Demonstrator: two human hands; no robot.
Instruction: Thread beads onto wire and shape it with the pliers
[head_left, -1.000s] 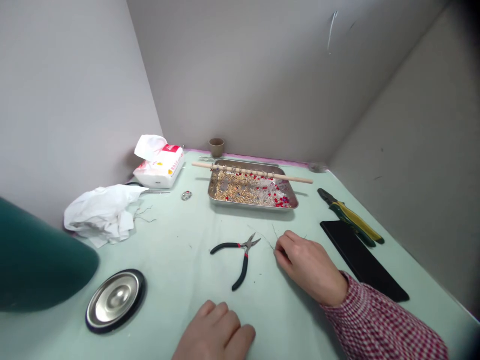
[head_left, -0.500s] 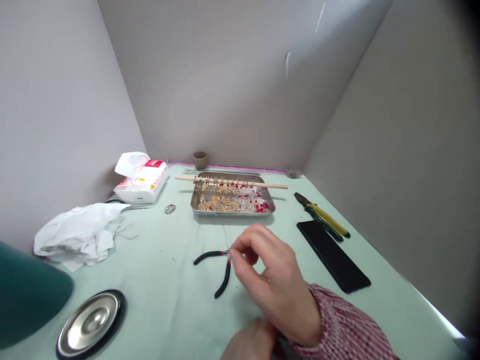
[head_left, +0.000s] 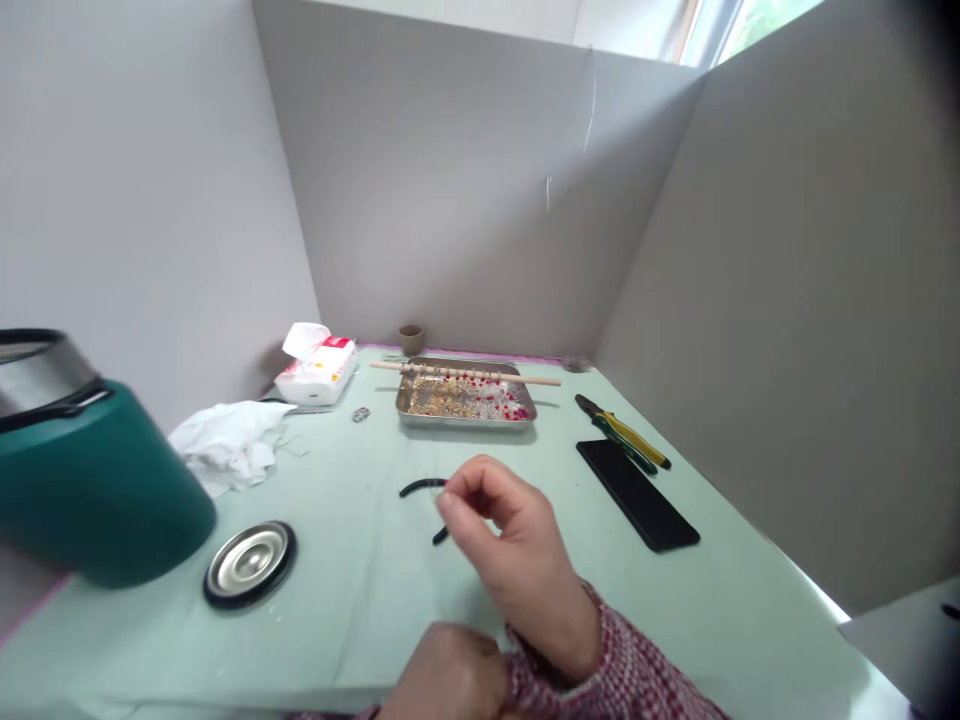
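Observation:
My right hand (head_left: 517,550) is over the middle of the table, thumb and index finger pressed together. Anything between those fingertips is too small to make out. Black-handled pliers (head_left: 422,486) lie on the cloth just behind it, their jaws hidden by the hand. My left hand (head_left: 454,672) is closed at the bottom edge, its fingers against the plaid sleeve (head_left: 551,672) of my right arm. Farther back stands a metal tray (head_left: 465,423) of gold, clear and red beads. A wooden stick (head_left: 525,379) carrying small wire pieces rests across it.
A green flask (head_left: 112,490) and a round lid (head_left: 251,563) stand left, near crumpled tissue (head_left: 229,440) and a tissue pack (head_left: 319,378). A black phone (head_left: 637,495) and yellow-green pliers (head_left: 626,435) lie right. A small cup (head_left: 411,340) stands behind; grey panels enclose the table.
The view has tilted up and turned left, bringing in more of the flask and the window. My left hand shows more beside the right sleeve. My right hand keeps its pinch and covers more of the pliers.

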